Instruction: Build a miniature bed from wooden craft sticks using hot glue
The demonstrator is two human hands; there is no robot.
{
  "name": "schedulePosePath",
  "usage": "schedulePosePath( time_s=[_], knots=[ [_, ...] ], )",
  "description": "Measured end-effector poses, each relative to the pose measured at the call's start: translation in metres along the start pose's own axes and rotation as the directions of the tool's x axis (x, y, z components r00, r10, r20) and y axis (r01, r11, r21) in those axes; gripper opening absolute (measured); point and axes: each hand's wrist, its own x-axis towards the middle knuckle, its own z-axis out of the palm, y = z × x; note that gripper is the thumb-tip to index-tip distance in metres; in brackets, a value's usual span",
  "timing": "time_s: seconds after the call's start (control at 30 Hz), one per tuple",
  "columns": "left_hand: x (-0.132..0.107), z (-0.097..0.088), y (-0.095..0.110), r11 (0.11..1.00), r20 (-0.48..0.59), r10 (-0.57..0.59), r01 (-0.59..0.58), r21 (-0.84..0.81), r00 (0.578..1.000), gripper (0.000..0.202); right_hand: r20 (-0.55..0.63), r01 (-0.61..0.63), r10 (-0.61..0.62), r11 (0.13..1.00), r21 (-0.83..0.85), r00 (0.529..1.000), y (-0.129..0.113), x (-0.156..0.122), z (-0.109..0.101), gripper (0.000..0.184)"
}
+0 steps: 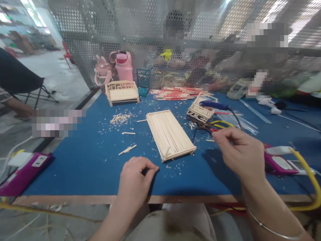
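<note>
Pale clothing [195, 224] covers the person's lap at the edge of the blue worktop [82, 170]. At far left sits a purple device [27, 172]. Further back stands a miniature wooden bench [122, 95], with a scatter of stick offcuts [120, 118] in front. Next comes the left hand [139, 174], curled, its thumb and forefinger tips meeting just beside the near corner of a slatted wooden piece [172, 134]. That piece lies mid-worktop, between the hands. Behind it is a pile of red and pale sticks [178, 93]; to its right, a small lattice frame [199, 108] rests tilted, partly behind a blue-handled tool [214, 105]. The right hand [238, 150] pinches thumb to forefinger by a red handle [213, 130] (whether it grips that, I cannot tell). Another purple device [281, 165] lies beyond the wrist.
</note>
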Motion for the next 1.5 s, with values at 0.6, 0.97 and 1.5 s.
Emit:
schedulePosePath(
  time_s=[0.6,0.97,1.5],
  knots=[
    [0.022,0.010,0.023,0.914,0.122,-0.187,0.127,0.386,0.975,0.014,0.742,0.230,0.049,0.935,-0.269,0.669,0.062,0.018,0.022,0.027],
    [0.012,0.013,0.012,0.991,-0.021,-0.092,0.093,0.101,0.996,0.010,0.543,0.185,-0.374,0.910,0.370,0.752,-0.031,0.014,0.038,0.023],
    [0.010,0.016,0.015,0.993,0.002,-0.093,0.092,0.072,0.996,0.009,0.503,0.172,-0.450,0.846,0.505,0.738,-0.032,0.003,0.061,0.014]
  ],
)
